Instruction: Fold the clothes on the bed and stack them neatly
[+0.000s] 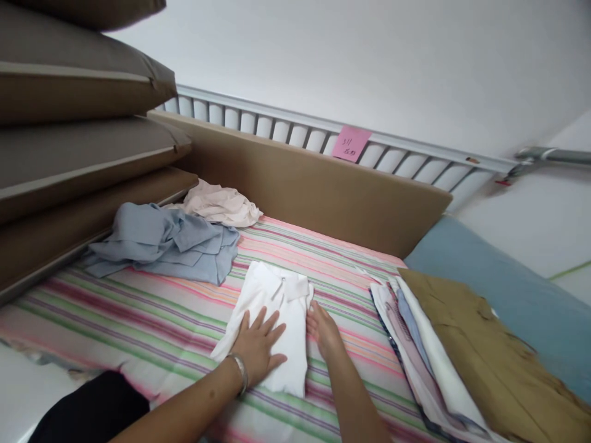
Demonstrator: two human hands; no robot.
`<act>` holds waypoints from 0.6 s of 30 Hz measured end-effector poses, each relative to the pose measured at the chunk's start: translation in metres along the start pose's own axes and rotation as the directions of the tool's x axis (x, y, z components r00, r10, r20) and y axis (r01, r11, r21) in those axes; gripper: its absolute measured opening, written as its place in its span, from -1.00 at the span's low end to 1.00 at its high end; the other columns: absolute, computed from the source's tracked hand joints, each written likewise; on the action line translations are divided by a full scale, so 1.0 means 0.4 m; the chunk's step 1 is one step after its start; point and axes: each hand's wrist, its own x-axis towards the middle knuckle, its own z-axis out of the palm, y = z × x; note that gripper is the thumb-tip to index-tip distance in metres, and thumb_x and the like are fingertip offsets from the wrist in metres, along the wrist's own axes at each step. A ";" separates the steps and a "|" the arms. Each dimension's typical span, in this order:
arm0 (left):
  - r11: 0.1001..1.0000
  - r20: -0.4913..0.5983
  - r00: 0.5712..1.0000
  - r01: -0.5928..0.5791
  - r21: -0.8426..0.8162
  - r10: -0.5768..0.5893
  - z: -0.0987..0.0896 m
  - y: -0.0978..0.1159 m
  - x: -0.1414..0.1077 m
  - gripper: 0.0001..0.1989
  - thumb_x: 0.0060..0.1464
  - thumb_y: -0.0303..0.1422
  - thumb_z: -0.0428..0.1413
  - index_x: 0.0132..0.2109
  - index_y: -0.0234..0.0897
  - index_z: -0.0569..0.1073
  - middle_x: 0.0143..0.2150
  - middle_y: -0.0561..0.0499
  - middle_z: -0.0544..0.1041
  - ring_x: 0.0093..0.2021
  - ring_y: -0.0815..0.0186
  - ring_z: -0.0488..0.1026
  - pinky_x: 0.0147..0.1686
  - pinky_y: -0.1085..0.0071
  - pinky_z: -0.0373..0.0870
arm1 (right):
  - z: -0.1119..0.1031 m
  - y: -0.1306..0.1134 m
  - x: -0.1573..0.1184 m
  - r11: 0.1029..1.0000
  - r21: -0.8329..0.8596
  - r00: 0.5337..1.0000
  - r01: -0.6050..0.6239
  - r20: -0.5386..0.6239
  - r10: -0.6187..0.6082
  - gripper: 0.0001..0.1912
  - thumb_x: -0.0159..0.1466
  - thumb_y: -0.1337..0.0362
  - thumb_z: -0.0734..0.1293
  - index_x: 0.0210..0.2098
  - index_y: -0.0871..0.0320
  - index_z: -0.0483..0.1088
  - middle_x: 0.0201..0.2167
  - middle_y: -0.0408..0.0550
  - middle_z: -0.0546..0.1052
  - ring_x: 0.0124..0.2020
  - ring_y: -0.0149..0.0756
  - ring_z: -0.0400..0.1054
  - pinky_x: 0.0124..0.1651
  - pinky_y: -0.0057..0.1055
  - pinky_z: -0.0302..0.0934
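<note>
A white collared shirt point(272, 289), folded into a rough rectangle, lies on the striped cloth point(198, 320) with its collar at the far end. My left hand point(261, 344), with a silvery bracelet at the wrist, rests flat on the shirt's front, fingers spread. Along the shirt's right edge is my right hand point(324, 329), turned on its side with the fingers stretched out and touching or very near the fabric. Neither hand grips anything.
At left are a crumpled blue-grey garment point(170, 240), a pale pink garment point(221, 204) and stacked brown cushions point(83, 147). Folded clothes point(429, 357) and khaki trousers point(484, 351) lie at right. A brown board point(300, 181) and a railing with a pink note point(351, 143) stand behind.
</note>
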 end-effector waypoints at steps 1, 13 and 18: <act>1.000 -0.001 1.000 -0.002 0.003 0.002 0.000 0.001 0.001 -0.37 0.09 0.07 -0.22 0.26 -0.02 -0.01 0.33 0.04 -0.10 0.30 -0.06 -0.26 0.12 -0.28 -0.32 | -0.010 0.013 -0.040 0.999 0.051 1.000 -0.003 0.004 0.003 -0.39 0.03 -0.12 0.24 -0.07 0.16 0.29 -0.29 0.01 0.53 -0.30 -0.22 0.42 -0.28 -0.36 0.26; 0.946 -0.537 0.794 0.143 -0.292 -0.286 0.007 -0.072 -0.158 -0.53 0.11 -0.23 -0.07 0.15 -0.26 0.22 0.20 -0.16 0.23 0.20 0.13 0.12 0.14 0.09 0.08 | -0.008 0.133 -0.296 0.979 -0.108 0.966 0.174 -0.177 -0.191 -0.38 -0.02 0.04 0.32 -0.01 0.21 0.30 -0.26 0.02 0.51 -0.21 -0.16 0.40 -0.15 -0.35 0.25; 0.604 -0.251 0.699 0.315 -0.732 -0.669 0.013 -0.146 -0.226 -0.69 -0.02 -0.24 0.01 -0.19 -0.35 0.43 -0.32 -0.05 0.51 -0.27 0.24 0.45 -0.22 0.37 0.34 | 0.003 0.144 -0.299 0.979 -0.120 0.956 0.162 -0.228 -0.186 -0.37 -0.03 0.02 0.30 -0.02 0.23 0.31 -0.28 0.03 0.51 -0.25 -0.18 0.40 -0.19 -0.38 0.25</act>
